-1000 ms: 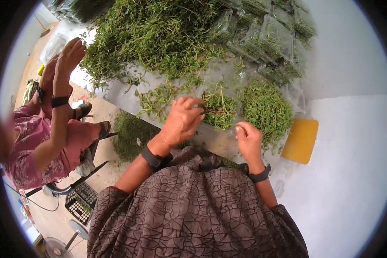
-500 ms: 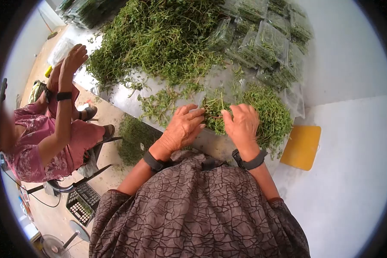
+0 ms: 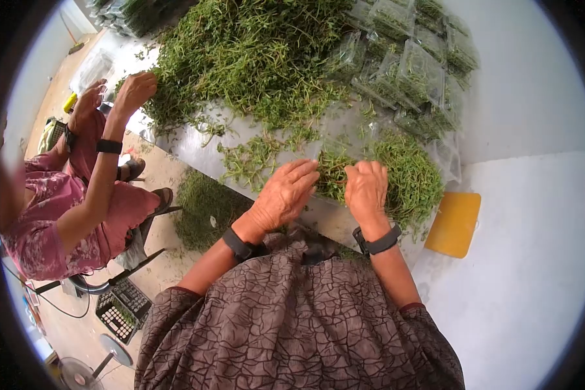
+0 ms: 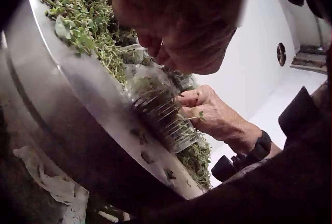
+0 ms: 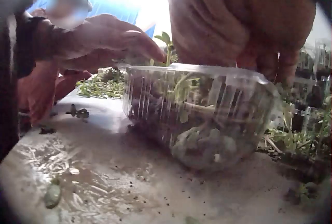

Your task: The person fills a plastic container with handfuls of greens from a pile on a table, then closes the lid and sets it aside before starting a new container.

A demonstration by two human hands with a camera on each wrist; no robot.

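1. We've got a clear plastic punnet [image 5: 199,115] stuffed with green herb sprigs [image 3: 335,175], sitting on the metal counter [image 5: 104,177] right at its near edge, in front of us.
2. Our left hand [image 3: 286,192] lies over the left side of the punnet, fingers stretched out flat and pressing on the sprigs at the rim.
3. Our right hand [image 3: 366,188] is on the right side, fingers bent down over the herbs in the tub. Can't really tell if it's actually pinching any sprigs or just pushing them down.
4. The two hands are close together, nearly touching over the top of the punnet.
5. Just right of the tub there's a loose heap of herbs [image 3: 409,175], and past that a yellow board [image 3: 455,224] on the white surface.
6. Further back the counter carries a big pile of the same greens [image 3: 253,58] and a bunch of filled clear packs [image 3: 416,65].
7. Off to our left another person in pink [image 3: 52,221] sits with both hands at the big pile.
8. There's a clump of dropped greens [image 3: 205,208] on the floor below the counter edge.
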